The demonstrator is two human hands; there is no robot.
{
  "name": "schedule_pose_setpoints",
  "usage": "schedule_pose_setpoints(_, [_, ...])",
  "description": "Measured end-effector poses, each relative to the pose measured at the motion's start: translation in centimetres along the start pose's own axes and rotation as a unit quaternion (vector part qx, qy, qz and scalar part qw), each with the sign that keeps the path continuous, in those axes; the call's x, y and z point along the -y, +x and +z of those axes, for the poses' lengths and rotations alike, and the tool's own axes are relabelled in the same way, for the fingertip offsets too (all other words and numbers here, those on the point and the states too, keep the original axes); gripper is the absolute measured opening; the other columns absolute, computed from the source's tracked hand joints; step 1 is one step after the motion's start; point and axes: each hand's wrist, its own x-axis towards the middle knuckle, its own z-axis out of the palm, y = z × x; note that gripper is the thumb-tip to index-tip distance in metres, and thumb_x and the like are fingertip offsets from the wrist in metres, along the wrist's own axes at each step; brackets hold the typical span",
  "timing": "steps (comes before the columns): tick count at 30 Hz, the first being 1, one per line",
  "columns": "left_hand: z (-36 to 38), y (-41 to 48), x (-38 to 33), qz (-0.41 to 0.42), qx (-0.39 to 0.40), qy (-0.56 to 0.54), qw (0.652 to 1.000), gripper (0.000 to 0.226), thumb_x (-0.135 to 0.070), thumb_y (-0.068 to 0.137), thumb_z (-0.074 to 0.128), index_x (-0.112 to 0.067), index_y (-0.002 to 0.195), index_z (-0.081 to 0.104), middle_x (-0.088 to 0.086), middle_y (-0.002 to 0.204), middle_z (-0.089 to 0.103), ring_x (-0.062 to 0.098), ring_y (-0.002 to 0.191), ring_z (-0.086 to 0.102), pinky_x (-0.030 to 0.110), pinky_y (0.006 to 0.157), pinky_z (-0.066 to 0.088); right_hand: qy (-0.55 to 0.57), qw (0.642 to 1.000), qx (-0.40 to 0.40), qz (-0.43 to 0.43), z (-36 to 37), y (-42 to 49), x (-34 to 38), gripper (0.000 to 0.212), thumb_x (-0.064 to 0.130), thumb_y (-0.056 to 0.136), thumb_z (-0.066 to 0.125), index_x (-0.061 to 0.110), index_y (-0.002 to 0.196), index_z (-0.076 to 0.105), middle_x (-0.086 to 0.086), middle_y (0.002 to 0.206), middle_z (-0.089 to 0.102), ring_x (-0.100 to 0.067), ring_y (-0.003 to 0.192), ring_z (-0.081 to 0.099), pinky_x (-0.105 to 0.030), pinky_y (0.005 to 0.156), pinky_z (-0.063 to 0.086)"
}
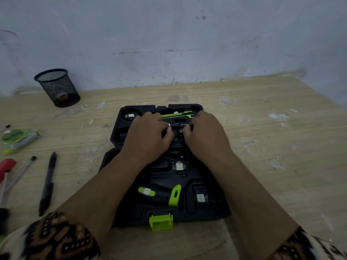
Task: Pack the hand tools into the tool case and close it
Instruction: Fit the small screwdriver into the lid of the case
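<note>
A black tool case lies open and flat on the wooden table, its green latch at the near edge. My left hand and my right hand sit side by side over the far half, fingers curled down onto a dark tool in the middle slot. A green and black tool lies in the slot behind my fingers. In the near half rest a black and green handled tool and a small black block.
A black mesh cup stands at the back left by the wall. On the left lie a green tape measure, a black pen, a clear pen and a red-handled tool.
</note>
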Motion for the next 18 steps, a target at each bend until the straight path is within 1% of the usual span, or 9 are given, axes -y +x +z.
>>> schedule_pose_setpoints(2, [0.0,-0.1,0.0,0.000,0.008,-0.006,1.000,0.040,-0.034,0.092,0.044,-0.010,0.085,0.075,0.000,0.074,0.053,0.022,0.073,0.049,0.033,0.069,0.036,-0.011,1.000,0.011,-0.005,-0.4,-0.4,0.4,0.025,0.024,0.094,0.047,0.011,0.072,0.044,-0.002,0.090,0.039,-0.018,0.084,0.039,-0.029,0.067,0.029])
schedule_pose_setpoints(4, [0.0,-0.2,0.0,0.006,0.018,-0.018,1.000,0.041,-0.035,0.092,0.043,-0.009,0.092,0.076,0.001,0.078,0.054,0.019,0.073,0.044,0.033,0.069,0.037,-0.016,1.000,0.023,-0.006,-0.6,-0.7,0.5,0.022,0.023,0.094,0.046,0.009,0.078,0.052,-0.005,0.095,0.044,-0.022,0.089,0.047,-0.029,0.067,0.031])
schedule_pose_setpoints(6, [-0.2,-0.4,0.1,0.009,0.023,-0.032,0.999,0.040,-0.035,0.092,0.044,-0.009,0.097,0.075,0.002,0.081,0.055,0.017,0.075,0.041,0.033,0.068,0.038,-0.029,0.999,0.039,-0.011,-0.7,-1.2,0.6,0.025,0.025,0.095,0.046,0.005,0.091,0.061,-0.009,0.108,0.051,-0.026,0.099,0.053,-0.030,0.069,0.036])
schedule_pose_setpoints(8, [-0.4,-0.7,0.1,0.006,0.025,-0.048,0.999,0.037,-0.033,0.093,0.046,-0.009,0.102,0.073,0.003,0.087,0.058,0.020,0.080,0.047,0.034,0.070,0.042,-0.035,0.998,0.049,-0.017,-0.7,-1.6,0.8,0.029,0.025,0.096,0.045,0.003,0.104,0.062,-0.012,0.116,0.052,-0.027,0.106,0.053,-0.033,0.075,0.041])
schedule_pose_setpoints(10, [-0.5,-0.9,0.2,0.003,0.030,-0.061,0.998,0.034,-0.032,0.094,0.048,-0.010,0.106,0.071,0.003,0.090,0.058,0.022,0.086,0.051,0.038,0.074,0.046,-0.039,0.998,0.054,-0.022,-0.8,-1.8,1.0,0.030,0.026,0.096,0.045,0.005,0.112,0.060,-0.013,0.118,0.052,-0.028,0.110,0.051,-0.034,0.081,0.044])
schedule_pose_setpoints(12, [-0.7,-1.0,0.3,-0.003,0.034,-0.065,0.997,0.032,-0.031,0.096,0.050,-0.011,0.110,0.070,0.002,0.092,0.057,0.022,0.089,0.052,0.037,0.075,0.046,-0.039,0.997,0.070,-0.021,-1.2,-2.0,1.4,0.033,0.025,0.096,0.044,0.006,0.118,0.059,-0.014,0.121,0.050,-0.029,0.113,0.048,-0.037,0.085,0.045])
schedule_pose_setpoints(15, [-1.3,-0.9,0.7,-0.014,0.061,-0.088,0.994,0.029,-0.028,0.097,0.055,-0.013,0.117,0.070,0.002,0.096,0.059,0.023,0.095,0.056,0.032,0.078,0.042,-0.052,0.993,0.101,-0.007,-1.4,-1.8,1.9,0.035,0.027,0.097,0.043,0.005,0.117,0.060,-0.015,0.124,0.050,-0.033,0.113,0.047,-0.040,0.090,0.043])
schedule_pose_setpoints(17, [-2.3,-1.2,1.3,-0.035,0.089,-0.143,0.985,0.027,-0.025,0.098,0.056,-0.013,0.118,0.071,0.004,0.109,0.068,0.021,0.106,0.061,0.030,0.087,0.046,-0.089,0.986,0.141,0.003,-1.3,-1.6,2.8,0.039,0.033,0.096,0.039,0.005,0.116,0.059,-0.015,0.127,0.052,-0.034,0.116,0.046,-0.042,0.095,0.041])
schedule_pose_setpoints(18, [-2.8,-1.4,1.5,-0.050,0.100,-0.177,0.978,0.027,-0.024,0.099,0.056,-0.015,0.118,0.071,0.002,0.115,0.069,0.018,0.110,0.062,0.027,0.091,0.045,-0.097,0.981,0.164,0.022,-1.4,-1.5,3.2,0.043,0.036,0.096,0.039,0.005,0.120,0.057,-0.016,0.132,0.050,-0.035,0.120,0.045,-0.044,0.100,0.039])
